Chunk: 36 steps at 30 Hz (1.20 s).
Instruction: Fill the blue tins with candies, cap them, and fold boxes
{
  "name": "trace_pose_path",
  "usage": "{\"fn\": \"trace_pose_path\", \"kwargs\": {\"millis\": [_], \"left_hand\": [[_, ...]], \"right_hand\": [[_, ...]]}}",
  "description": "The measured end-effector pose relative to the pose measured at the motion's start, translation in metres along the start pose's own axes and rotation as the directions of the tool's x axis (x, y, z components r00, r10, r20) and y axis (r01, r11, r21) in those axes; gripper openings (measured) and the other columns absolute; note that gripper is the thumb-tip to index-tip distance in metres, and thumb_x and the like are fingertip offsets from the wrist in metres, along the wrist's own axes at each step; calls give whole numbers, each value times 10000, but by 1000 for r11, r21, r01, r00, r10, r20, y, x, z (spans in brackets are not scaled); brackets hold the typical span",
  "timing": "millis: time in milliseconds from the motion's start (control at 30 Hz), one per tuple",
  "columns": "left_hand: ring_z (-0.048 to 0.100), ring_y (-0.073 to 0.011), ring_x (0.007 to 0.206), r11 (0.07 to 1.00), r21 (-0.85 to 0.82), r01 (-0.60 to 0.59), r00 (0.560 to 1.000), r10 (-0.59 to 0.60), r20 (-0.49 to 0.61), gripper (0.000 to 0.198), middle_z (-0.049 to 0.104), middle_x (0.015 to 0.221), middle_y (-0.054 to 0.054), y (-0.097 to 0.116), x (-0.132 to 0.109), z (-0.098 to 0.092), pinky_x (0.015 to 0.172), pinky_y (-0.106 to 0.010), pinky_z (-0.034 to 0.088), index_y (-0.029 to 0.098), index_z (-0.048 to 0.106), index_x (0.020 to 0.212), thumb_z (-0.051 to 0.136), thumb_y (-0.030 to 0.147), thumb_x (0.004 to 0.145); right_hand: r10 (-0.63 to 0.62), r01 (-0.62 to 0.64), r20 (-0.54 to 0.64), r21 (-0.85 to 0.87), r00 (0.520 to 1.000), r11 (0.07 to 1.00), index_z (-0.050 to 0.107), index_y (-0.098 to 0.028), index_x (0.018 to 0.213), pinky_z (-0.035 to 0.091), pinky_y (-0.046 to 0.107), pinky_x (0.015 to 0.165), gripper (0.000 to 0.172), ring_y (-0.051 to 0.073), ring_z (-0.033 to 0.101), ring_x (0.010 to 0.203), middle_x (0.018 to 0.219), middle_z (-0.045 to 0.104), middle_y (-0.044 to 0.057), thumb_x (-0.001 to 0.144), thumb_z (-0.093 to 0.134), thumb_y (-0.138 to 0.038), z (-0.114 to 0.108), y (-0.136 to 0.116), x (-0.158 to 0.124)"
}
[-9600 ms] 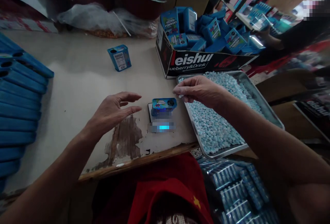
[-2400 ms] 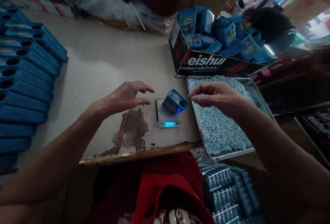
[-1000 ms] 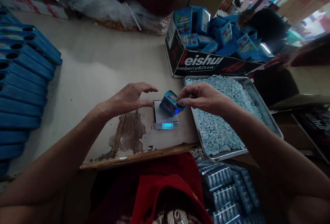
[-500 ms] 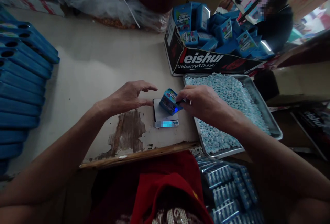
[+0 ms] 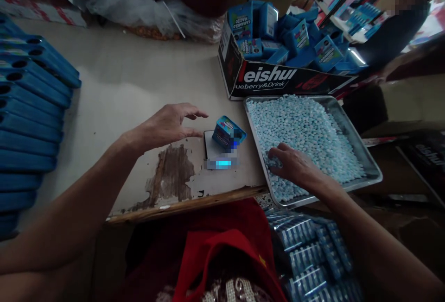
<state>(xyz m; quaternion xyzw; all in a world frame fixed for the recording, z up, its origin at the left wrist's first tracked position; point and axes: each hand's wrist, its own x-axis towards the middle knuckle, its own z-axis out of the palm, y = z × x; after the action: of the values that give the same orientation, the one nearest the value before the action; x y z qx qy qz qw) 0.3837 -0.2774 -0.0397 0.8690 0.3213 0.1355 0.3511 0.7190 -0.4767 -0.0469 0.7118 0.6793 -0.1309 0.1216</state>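
A small blue candy box (image 5: 224,131) rests tilted on a small digital scale (image 5: 211,151) with a lit display. Just left of the box, my left hand (image 5: 167,126) hovers with thumb and fingers apart, holding nothing. My right hand (image 5: 294,165) is down in a metal tray (image 5: 373,177) at its near left side. Its fingers curl round some of the pale blue candies (image 5: 306,126) that fill the tray; how many is hidden.
Behind the tray stands a black carton (image 5: 271,77) heaped with blue boxes. Rows of blue boxes (image 5: 31,130) line the left side. A plastic bag (image 5: 139,12) lies at the back. Shiny blue packs (image 5: 302,242) sit below the table edge (image 5: 181,204). Another person (image 5: 399,33) is at the upper right.
My right hand has left the box on the scale and moved right and down into the candies, its fingers closing there. My left hand stays open beside the box.
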Motion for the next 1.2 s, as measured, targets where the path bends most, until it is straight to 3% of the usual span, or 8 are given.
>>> {"fn": "trace_pose_path", "kwargs": {"millis": [100, 200, 433, 533, 667, 733, 867, 1200], "left_hand": [[640, -309, 1219, 999, 34, 22, 999, -21, -29, 645, 685, 1343, -92, 5, -2, -6, 1023, -405, 518, 253, 680, 1327, 746, 616, 798], [649, -304, 1202, 996, 75, 38, 998, -35, -44, 631, 681, 1355, -90, 10, -7, -12, 1023, -403, 520, 252, 676, 1330, 738, 605, 811], [659, -282, 1181, 993, 112, 34, 999, -29, -40, 590, 692, 1333, -84, 30, -6, -6, 996, -369, 534, 245, 678, 1322, 743, 549, 821], [647, -278, 1197, 996, 94, -1, 999, 4, -40, 597, 691, 1330, -91, 42, 3, -1, 1008, -370, 529, 229, 672, 1335, 758, 511, 815], [650, -270, 1174, 997, 72, -43, 999, 45, -25, 595, 709, 1283, -98, 51, 13, 4, 1017, -388, 527, 202, 683, 1314, 776, 493, 803], [650, -267, 1163, 996, 73, -59, 998, 60, -19, 590, 715, 1266, -93, 52, 15, 3, 1021, -392, 524, 201, 689, 1302, 776, 501, 802], [643, -267, 1168, 995, 69, -72, 997, 73, -22, 593, 710, 1274, -95, 45, 12, -1, 1023, -392, 521, 198, 683, 1312, 773, 498, 809], [643, -260, 1168, 996, 20, -83, 996, 83, -27, 560, 705, 1287, -101, 33, 5, -3, 1032, -396, 515, 200, 678, 1318, 776, 450, 826]], "right_hand": [[-31, 33, -29, 70, 999, 997, 770, -207, 969, 408, 288, 644, 189, 189, 659, 771, 982, 731, 86, 857, 618, -215, 4, 5, 1], [-11, 28, -90, 189, 996, 981, 795, -211, 983, 440, 312, 701, 223, 214, 686, 802, 935, 778, 71, 900, 597, -270, -2, 13, 3], [59, 13, -180, 375, 982, 927, 779, -169, 966, 441, 298, 617, 273, 198, 698, 708, 818, 768, 77, 944, 564, -335, -4, 25, 0], [135, 23, -198, 638, 971, 770, 769, -152, 1005, 498, 292, 620, 267, 190, 704, 657, 721, 741, 58, 908, 644, -366, -10, 19, 5], [20, 268, -327, 805, 945, 530, 781, -171, 1029, 560, 320, 684, 286, 196, 717, 723, 779, 753, 51, 869, 721, -401, -36, -13, 16], [-67, 378, -415, 737, 908, 561, 794, -187, 1014, 544, 311, 692, 227, 185, 703, 737, 823, 764, 49, 877, 709, -348, -53, -34, 23], [-226, 461, -473, 472, 852, 752, 815, -197, 991, 489, 290, 735, 205, 170, 690, 774, 907, 789, 48, 873, 652, -158, -77, -66, 39], [-295, 435, -420, 292, 859, 852, 823, -190, 1040, 520, 326, 842, 194, 217, 740, 909, 1010, 809, 82, 919, 672, -196, -78, -84, 55]]}}
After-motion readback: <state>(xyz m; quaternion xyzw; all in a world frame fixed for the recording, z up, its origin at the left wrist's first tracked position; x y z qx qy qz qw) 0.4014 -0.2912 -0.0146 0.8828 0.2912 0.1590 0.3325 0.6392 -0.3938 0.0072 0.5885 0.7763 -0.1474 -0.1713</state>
